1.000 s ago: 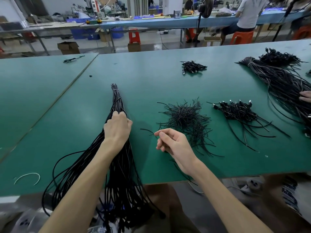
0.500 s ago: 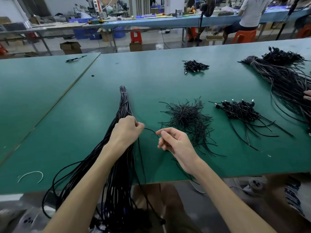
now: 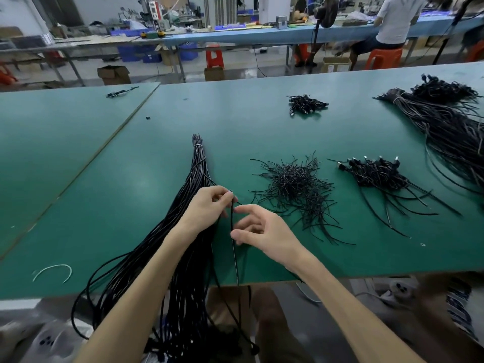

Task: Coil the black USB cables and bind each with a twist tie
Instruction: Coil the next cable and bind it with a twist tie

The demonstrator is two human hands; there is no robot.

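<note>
A long bundle of black USB cables (image 3: 195, 179) lies on the green table (image 3: 136, 163), tied near its far end and hanging over the front edge. My left hand (image 3: 209, 205) pinches the end of one black cable (image 3: 234, 247) pulled out of the bundle; that cable hangs down past the table edge. My right hand (image 3: 262, 231) is just right of it, fingers loosely spread, fingertips close to the cable. A heap of black twist ties (image 3: 296, 187) lies right of my hands. Coiled, bound cables (image 3: 377, 171) sit further right.
A second large cable bundle (image 3: 450, 127) lies at the far right. A small pile of coiled cables (image 3: 306, 104) sits at the back. A white wire piece (image 3: 53, 271) lies near the front left edge. Another person sits at a distant bench.
My left hand has left the bundle and drawn one cable out to the right. My right hand has come in beside that cable.
</note>
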